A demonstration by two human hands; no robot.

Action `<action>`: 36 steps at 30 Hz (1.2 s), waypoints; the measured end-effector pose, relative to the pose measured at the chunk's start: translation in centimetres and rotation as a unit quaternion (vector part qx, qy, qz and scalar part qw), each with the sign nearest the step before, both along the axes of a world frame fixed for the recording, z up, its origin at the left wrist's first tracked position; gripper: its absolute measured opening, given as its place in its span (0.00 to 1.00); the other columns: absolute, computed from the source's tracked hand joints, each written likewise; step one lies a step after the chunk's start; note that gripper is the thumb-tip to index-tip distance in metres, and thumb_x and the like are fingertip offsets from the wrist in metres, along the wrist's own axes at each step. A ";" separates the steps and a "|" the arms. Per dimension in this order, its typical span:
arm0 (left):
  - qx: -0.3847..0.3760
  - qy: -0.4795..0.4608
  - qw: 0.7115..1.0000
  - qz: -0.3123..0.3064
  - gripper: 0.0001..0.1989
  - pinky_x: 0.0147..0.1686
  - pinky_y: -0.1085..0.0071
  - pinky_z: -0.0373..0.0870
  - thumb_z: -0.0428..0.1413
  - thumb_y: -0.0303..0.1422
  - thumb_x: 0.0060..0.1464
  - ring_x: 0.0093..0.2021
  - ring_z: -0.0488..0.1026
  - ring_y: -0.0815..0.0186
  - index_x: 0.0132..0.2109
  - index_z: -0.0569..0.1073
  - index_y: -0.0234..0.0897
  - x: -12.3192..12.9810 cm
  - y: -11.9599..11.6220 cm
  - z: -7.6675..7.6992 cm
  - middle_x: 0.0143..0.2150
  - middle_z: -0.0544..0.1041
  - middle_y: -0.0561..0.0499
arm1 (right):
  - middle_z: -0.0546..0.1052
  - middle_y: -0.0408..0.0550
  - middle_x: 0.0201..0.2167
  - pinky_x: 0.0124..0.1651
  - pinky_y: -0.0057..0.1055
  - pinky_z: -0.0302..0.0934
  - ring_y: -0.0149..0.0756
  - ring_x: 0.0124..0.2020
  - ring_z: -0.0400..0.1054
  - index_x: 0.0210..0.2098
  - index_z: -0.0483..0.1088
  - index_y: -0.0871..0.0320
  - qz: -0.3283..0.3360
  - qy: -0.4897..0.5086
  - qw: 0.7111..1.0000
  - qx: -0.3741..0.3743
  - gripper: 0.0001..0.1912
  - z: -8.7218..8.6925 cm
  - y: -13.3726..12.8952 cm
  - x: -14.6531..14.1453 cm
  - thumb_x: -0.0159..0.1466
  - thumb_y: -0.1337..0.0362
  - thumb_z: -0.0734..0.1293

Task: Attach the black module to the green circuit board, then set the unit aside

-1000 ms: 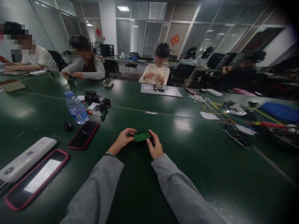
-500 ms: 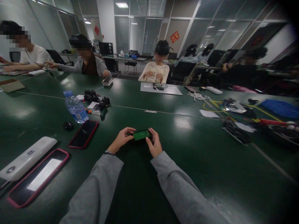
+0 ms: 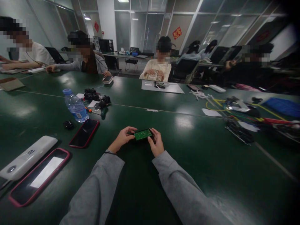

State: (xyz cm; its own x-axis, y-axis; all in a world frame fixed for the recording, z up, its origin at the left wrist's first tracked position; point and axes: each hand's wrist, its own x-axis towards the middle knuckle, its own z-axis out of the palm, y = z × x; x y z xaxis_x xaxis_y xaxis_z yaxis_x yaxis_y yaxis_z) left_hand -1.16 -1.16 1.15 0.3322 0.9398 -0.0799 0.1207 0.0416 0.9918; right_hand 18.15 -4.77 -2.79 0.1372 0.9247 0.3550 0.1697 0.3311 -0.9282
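Note:
Between my two hands is a small green circuit board (image 3: 142, 135) with pale marks on its face and a dark edge around it. It is tilted towards me, just above or on the green table; I cannot tell which. My left hand (image 3: 123, 137) grips its left end, thumb in front and fingers behind. At the right end, my right hand (image 3: 156, 142) holds it the same way, thumb at the lower corner. The fingers behind the board are partly hidden. A dark phone with a red edge (image 3: 84, 133) lies left of my left hand.
A water bottle (image 3: 75, 106), a small black case (image 3: 68, 125), a white power bank (image 3: 28, 157) and a pink-cased phone (image 3: 39, 178) are at left. Beyond lies a black cable bundle (image 3: 95, 95). Tangled wires (image 3: 236, 106) spread at right. A person (image 3: 157, 67) sits opposite behind a grey board (image 3: 173, 88).
The view has shifted slightly. Both hands keep their hold on the circuit board, with almost no movement against the table.

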 end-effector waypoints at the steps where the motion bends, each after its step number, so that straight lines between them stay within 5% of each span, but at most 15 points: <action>1: -0.001 -0.002 1.000 -0.001 0.21 0.18 0.80 0.55 0.57 0.30 0.44 0.27 0.66 0.74 0.48 0.69 0.37 0.0 0.0 0.0 0.41 0.69 0.47 | 0.61 0.57 0.56 0.61 0.46 0.52 0.41 0.58 0.56 0.56 0.54 0.59 0.003 -0.002 1.000 0.001 0.26 0.0 0.0 0.0 0.61 0.57 0.62; 36: -0.002 -0.014 1.000 -0.012 0.21 0.18 0.80 0.53 0.56 0.28 0.43 0.28 0.65 0.75 0.48 0.69 0.37 -0.1 -0.2 0.1 0.39 0.66 0.51 | 0.61 0.55 0.56 0.62 0.45 0.50 0.41 0.58 0.55 0.55 0.56 0.58 0.037 0.003 0.999 0.017 0.24 0.2 -0.1 0.1 0.62 0.59 0.62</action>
